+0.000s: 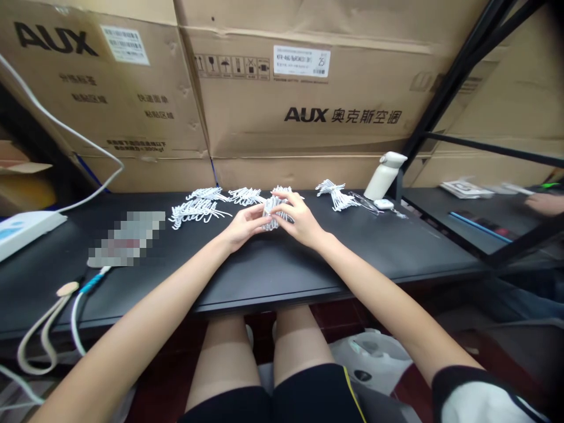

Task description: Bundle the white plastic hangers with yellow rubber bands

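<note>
a bundle of white wire hooks [269,216] sits between the person's 2 hands, near the middle of the black table [282,264] and back from its front edge; fingers cover much of it, so whether it is lifted clear of the surface cannot be told. the left hand [242,226] has a narrow grip, thumb and fingers pressed to the bundle's left side. the right hand [300,218] curls over from the right, its bent, slightly parted fingers also on the hooks. just behind the fingers more white wire shows, though it is unclear if it belongs to the same bundle. to the left lie more white hooks [198,211] in a loose cluster, their curved ends pointing various ways, and to the right, apart from the hands, is 1 further bundle [337,195], pinched at its middle and fanned at its ends. just beside that are a pair of glasses [366,203] and a small white case [383,204], with a cream bottle [384,176] standing behind. farther left, a pixelated flat object [127,238] has a white cable [76,320] at its near end, close to a beige strap [49,322]. large cardboard [304,85] printed "aux" forms the backdrop. beyond the black frame at right, another person's hand [546,203] shows over a neighbouring surface.
</note>
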A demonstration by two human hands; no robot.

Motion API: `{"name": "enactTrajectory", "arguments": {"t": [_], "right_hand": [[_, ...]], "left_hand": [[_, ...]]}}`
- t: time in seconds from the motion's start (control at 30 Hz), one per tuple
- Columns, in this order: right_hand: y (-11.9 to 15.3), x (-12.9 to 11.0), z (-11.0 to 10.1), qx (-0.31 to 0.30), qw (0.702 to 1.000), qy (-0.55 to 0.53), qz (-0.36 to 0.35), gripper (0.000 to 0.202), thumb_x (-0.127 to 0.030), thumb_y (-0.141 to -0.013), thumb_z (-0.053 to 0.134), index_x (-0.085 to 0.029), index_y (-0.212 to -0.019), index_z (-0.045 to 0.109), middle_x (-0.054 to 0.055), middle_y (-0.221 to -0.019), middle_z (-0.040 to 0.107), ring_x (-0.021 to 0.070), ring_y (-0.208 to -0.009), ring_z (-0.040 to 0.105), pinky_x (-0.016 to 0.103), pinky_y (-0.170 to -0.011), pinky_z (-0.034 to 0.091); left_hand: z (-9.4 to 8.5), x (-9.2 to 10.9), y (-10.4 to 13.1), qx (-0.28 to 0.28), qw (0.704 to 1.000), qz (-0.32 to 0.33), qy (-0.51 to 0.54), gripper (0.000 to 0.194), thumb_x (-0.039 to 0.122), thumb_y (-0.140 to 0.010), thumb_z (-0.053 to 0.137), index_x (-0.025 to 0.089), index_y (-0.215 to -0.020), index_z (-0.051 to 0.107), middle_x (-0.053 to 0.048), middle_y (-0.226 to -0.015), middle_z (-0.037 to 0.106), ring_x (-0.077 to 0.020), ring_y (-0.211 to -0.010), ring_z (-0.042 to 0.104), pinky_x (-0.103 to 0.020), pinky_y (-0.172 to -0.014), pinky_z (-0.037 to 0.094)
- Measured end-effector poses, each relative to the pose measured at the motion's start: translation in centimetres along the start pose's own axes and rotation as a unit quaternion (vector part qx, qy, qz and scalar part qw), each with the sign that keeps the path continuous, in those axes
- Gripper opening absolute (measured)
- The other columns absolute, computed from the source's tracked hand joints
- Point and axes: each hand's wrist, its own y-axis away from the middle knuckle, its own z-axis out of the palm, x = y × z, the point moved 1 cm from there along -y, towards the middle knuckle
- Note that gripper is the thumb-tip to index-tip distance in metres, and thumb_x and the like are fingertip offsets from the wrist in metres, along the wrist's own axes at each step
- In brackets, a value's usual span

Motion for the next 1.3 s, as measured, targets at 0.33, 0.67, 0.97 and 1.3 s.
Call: {"name": "enactTrajectory", "arguments": {"t": [0.33,0.67,0.97,1.3], "right_hand": [[-0.2,-0.1,-0.1,-0.015,1.000,-0.001,-0.001,0.009,-0.023,-0.090,0.047,-0.019,-0.090,0.054,0.016,-0.130,0.051,0.0259,-0.125,0.043,0.050,-0.104,0.034],[0.2,-0.6,0.5,-0.027,0.998,-0.039,0.034,0.010,-0.026,-0.088,0.052,-0.019,-0.085,0.059,0.016,-0.141,0.043,0.0279,-0.132,0.039,0.053,-0.107,0.031],[0.0,0.0,0.6,0.104,0.928,-0.227,0.277,0.039,-0.045,-0.077,0.064,-0.020,-0.103,0.051,0.010,-0.113,0.061,0.0191,-0.086,0.066,0.036,-0.076,0.055],[-0.3,0.0,1.4,0.127,0.784,-0.462,0.394,0.039,-0.036,-0.063,0.076,-0.019,-0.090,0.053,0.000,-0.075,0.067,0.0140,-0.068,0.066,0.028,-0.065,0.055]], "left_hand": [[-0.1,0.0,-0.1,0.064,0.997,0.031,-0.043,0.057,0.028,-0.059,0.084,0.020,-0.113,0.067,-0.010,-0.112,0.069,-0.0240,-0.094,0.066,-0.033,-0.071,0.055],[-0.6,0.2,-0.3,0.106,0.993,0.024,-0.052,0.056,0.029,-0.056,0.085,0.017,-0.107,0.066,-0.009,-0.109,0.069,-0.0237,-0.094,0.065,-0.033,-0.071,0.056],[0.4,1.0,0.7,0.131,0.925,0.188,-0.304,0.032,0.027,-0.065,0.077,0.020,-0.095,0.070,-0.008,-0.100,0.068,-0.0264,-0.099,0.061,-0.038,-0.091,0.045],[1.0,1.0,1.1,0.090,0.868,0.231,-0.431,0.032,0.028,-0.071,0.071,0.025,-0.102,0.066,-0.007,-0.106,0.061,-0.0264,-0.107,0.054,-0.035,-0.093,0.042]]}}
